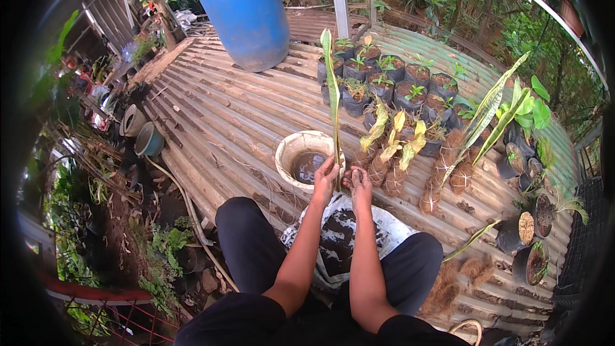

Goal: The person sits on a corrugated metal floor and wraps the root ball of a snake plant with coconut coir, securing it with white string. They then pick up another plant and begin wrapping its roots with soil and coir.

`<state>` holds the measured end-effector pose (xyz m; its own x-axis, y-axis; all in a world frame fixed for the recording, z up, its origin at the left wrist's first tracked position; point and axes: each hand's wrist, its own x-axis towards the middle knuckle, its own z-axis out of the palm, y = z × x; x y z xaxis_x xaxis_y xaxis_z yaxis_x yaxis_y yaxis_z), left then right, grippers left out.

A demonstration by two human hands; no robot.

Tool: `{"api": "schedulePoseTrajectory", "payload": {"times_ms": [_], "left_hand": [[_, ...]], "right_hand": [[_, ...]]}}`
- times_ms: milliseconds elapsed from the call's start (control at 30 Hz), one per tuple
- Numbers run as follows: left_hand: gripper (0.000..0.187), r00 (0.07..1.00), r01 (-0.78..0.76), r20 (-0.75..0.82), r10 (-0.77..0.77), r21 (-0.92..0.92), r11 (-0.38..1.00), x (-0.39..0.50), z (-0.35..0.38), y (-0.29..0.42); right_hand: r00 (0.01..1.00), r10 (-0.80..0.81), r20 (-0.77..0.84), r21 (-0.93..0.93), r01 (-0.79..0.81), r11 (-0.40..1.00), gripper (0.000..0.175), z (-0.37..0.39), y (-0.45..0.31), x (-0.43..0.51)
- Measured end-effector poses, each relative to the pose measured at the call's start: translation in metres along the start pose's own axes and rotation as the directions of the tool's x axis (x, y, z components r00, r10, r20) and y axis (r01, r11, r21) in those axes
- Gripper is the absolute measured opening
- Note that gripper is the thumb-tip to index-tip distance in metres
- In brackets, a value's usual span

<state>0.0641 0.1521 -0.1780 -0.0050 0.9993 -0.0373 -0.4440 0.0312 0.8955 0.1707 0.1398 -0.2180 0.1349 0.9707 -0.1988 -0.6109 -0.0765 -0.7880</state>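
My left hand (326, 178) is closed around the lower part of an upright snake plant leaf (331, 86). Just to its right, my right hand (357, 180) has its fingers bent near the leaf's base; whether it holds anything is too small to tell. Behind my hands stands a whitish bucket (284, 156) with murky water (307, 167) inside. Under my forearms, between my knees, dark soil (338, 240) lies on a white plastic sack (399, 230). Right of the bucket are yellowed plants (376, 127) and taller snake plants (485, 101), their bases in tied coconut fibre balls (429, 200).
Corrugated metal sheeting (216, 120) spreads around me. A blue barrel (245, 14) stands at the back. Several black bags of seedlings (355, 69) are beyond the fibre balls. Loose coconut fibre (442, 293) and black pots (509, 233) lie at right, a hose (187, 202) at left.
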Motion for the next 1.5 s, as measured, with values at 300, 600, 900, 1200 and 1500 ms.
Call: {"api": "schedulePoseTrajectory", "payload": {"times_ms": [300, 600, 900, 1200, 1500], "left_hand": [[0.047, 0.996, 0.093, -0.031, -0.088, 0.192, 0.977, -0.007, -0.017, 0.004], [0.046, 0.989, 0.113, 0.084, -0.120, 0.085, 0.990, -0.011, -0.021, 0.018], [0.042, 0.980, 0.039, 0.196, -0.045, 0.034, 0.999, -0.005, -0.009, 0.009], [0.041, 0.971, 0.091, 0.218, -0.095, 0.032, 0.995, -0.008, -0.014, 0.027], [0.039, 0.966, 0.125, 0.171, -0.194, 0.349, 0.929, -0.035, -0.001, 0.059]], "right_hand": [[0.987, -0.123, -0.105, -0.533, 0.048, 0.844, 0.068, 0.032, -0.006, -0.010], [0.982, -0.123, -0.146, -0.484, 0.038, 0.874, 0.069, 0.042, 0.010, -0.008], [0.964, -0.099, -0.248, -0.420, -0.015, 0.907, 0.077, 0.055, -0.009, -0.016], [0.947, -0.190, -0.259, -0.636, -0.019, 0.772, 0.076, 0.071, -0.014, -0.016], [0.996, 0.036, -0.087, -0.394, -0.067, 0.916, 0.069, 0.043, -0.028, -0.051]]}}
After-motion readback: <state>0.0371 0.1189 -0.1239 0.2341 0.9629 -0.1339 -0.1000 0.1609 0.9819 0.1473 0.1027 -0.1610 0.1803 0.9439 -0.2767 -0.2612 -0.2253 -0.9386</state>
